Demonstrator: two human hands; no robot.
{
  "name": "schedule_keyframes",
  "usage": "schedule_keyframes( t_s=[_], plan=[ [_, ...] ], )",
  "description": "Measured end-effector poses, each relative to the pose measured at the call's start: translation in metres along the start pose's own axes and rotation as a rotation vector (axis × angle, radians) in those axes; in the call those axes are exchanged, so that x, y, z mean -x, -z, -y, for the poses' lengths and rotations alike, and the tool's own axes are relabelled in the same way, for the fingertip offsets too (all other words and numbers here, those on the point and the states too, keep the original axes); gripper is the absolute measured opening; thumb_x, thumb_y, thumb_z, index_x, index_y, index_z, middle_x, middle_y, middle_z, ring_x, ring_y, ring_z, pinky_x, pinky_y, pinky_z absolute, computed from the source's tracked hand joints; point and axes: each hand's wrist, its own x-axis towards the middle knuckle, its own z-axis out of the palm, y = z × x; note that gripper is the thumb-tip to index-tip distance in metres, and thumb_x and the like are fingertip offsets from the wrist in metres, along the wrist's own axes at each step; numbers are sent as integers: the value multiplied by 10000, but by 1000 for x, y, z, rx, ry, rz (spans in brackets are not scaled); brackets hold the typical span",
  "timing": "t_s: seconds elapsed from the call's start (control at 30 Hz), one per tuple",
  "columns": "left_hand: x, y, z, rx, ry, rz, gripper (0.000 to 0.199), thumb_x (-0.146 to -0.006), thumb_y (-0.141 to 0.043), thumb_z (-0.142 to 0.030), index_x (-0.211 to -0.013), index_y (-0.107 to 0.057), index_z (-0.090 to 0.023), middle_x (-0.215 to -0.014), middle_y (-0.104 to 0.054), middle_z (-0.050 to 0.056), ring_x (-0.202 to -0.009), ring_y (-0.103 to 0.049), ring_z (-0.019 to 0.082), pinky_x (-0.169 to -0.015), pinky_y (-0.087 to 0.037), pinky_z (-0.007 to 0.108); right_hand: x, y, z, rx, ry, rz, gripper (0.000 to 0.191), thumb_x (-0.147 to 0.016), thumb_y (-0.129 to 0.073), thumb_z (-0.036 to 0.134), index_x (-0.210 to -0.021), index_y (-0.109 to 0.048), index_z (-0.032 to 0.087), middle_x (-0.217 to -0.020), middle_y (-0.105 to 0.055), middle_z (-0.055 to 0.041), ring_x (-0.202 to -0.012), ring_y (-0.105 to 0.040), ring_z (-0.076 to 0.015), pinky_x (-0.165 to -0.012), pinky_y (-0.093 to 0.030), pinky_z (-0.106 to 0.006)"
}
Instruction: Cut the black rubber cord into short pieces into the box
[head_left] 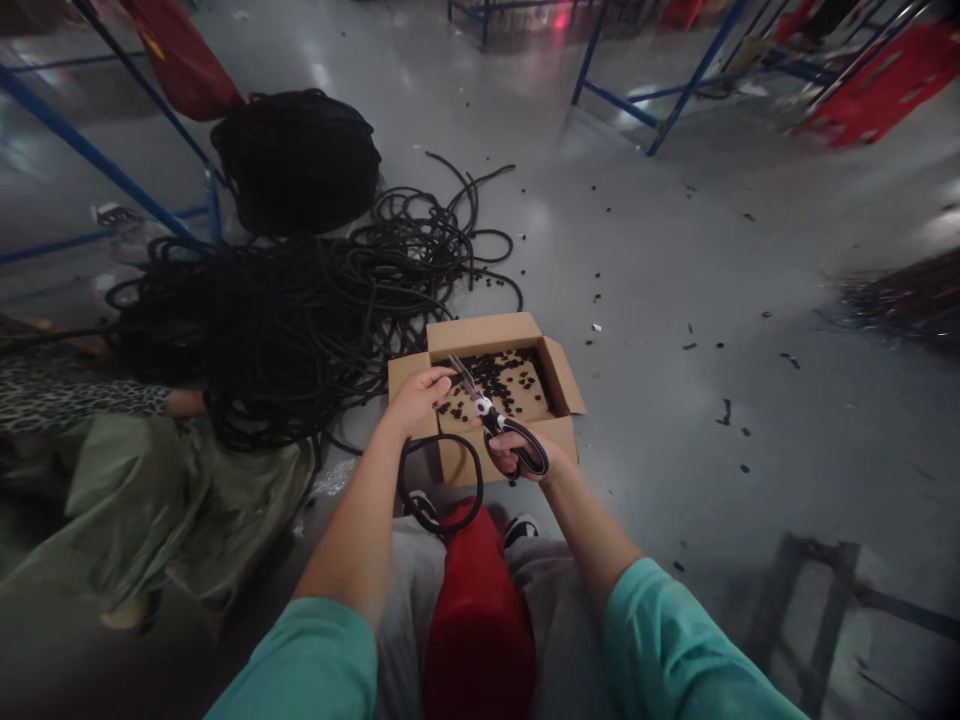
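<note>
My left hand (417, 398) pinches a black cord (480, 490) close to its end, and the cord loops down below the hand in front of my knees. In my right hand (517, 450) is a pair of scissors (486, 408) with black and white handles. The scissor blades lie beside the left fingertips at the cord's end; whether they touch it is hard to make out. Under both hands stands an open cardboard box (566, 375) with many small black cut pieces (495, 375) scattered inside.
A large tangle of black cord (300, 310) lies left of the box, with a thick black coil (300, 160) behind it. Another person's sleeve (82, 390) is at the left. Blue metal frames (622, 105) stand farther back. Small black scraps dot the floor (660, 250).
</note>
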Motion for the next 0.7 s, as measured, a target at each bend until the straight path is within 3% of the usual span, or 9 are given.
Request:
schedule_keyframes(
  t_s=[0.13, 0.4, 0.7],
  plan=[
    [1, 2, -2, -7, 9, -3, 291, -655, -614, -317, -865, -637, -116, -549, -508, -29, -453, -381, 53, -475, -295, 203, -1, 0, -1, -6, -17, 69, 565, -562, -644, 217, -1101, -489, 148, -420, -368, 112, -332, -259, -17, -342, -169, -158],
    [1, -2, -2, 71, 22, 13, 320, -669, -605, -371, -843, -612, -102, -573, -518, -14, -437, -373, 47, -448, -260, 203, 2, -2, 9, 303, 76, -114, 546, -516, -630, 166, -1053, -538, 147, -551, -507, 61, -454, -431, -63, -429, -314, -197],
    [3, -5, -6, -12, 36, 114, 305, -679, -563, -426, -635, -527, -126, -529, -462, -25, -400, -308, 37, -409, -203, 203, -2, -5, 11, 432, 82, -227, 555, -487, -605, 149, -1040, -565, 151, -504, -485, 73, -425, -370, -55, -407, -270, -193]
  ],
)
